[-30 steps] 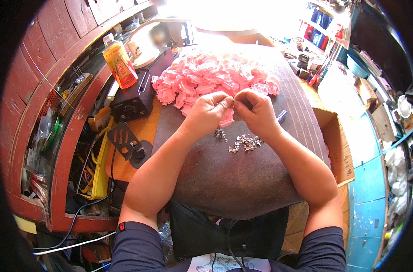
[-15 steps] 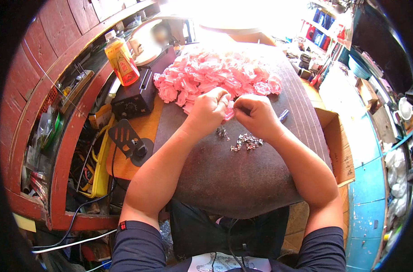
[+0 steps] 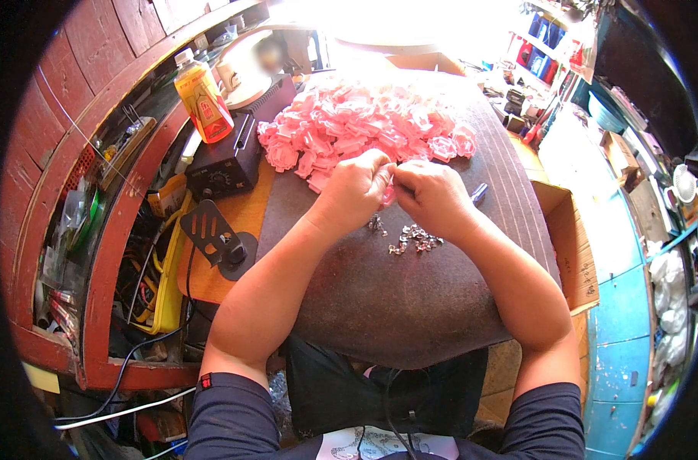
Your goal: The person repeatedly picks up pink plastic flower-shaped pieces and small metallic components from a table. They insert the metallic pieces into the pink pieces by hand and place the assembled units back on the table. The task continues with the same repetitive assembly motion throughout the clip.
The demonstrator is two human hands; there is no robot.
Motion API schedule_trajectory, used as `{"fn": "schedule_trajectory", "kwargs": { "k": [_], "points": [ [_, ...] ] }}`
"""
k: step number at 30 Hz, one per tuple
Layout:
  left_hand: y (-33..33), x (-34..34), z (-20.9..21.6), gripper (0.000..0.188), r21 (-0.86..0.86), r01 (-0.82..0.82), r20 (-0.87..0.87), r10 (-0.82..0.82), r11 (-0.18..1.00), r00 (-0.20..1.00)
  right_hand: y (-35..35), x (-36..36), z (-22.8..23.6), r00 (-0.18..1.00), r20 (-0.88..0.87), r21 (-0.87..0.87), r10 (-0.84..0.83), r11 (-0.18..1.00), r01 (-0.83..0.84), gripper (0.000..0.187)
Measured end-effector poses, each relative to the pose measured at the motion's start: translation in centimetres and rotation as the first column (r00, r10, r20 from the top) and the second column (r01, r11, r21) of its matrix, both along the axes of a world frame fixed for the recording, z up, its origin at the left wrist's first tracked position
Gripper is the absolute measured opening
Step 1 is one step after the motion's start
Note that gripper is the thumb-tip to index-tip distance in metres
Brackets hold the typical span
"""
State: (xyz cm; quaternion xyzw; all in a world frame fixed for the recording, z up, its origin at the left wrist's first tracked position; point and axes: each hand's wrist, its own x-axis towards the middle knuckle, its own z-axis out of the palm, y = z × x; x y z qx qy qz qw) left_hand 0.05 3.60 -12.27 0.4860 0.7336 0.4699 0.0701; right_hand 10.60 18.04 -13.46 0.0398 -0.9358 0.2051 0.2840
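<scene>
My left hand is closed on a small pink plastic piece, part of which shows below the fingertips. Against it, the fingertips of my right hand are pinched together at the same piece; whether they hold something tiny is hidden. Just beyond both hands lies a big heap of similar pink pieces. Small shiny metal parts are scattered below my right hand, and a smaller cluster of metal bits sits beside my left hand.
A dark mat covers the worktop. To the right of my right hand lies a small blue object. At left stand a black box with a dial, an orange drink bottle and a black slotted stand. An open cardboard box is at right.
My right hand has shifted slightly left, so its fingertips now meet those of my left hand. The pink piece shows less between them.
</scene>
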Motion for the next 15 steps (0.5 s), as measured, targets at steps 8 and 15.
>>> {"fn": "schedule_trajectory", "kwargs": {
  "k": [8,15],
  "points": [
    [0.1,-0.1,-0.2,0.018,0.031,0.01,-0.056,-0.008,0.999,0.998,0.8,-0.5,-1.0,1.0,0.005,-0.03,0.006,1.0,-0.006,0.014],
    [0.1,0.1,0.0,0.019,0.009,0.004,0.004,-0.004,1.0,1.0,0.5,0.0,-0.3,0.999,0.034,-0.076,0.021,0.997,-0.018,0.015]
  ]
}}
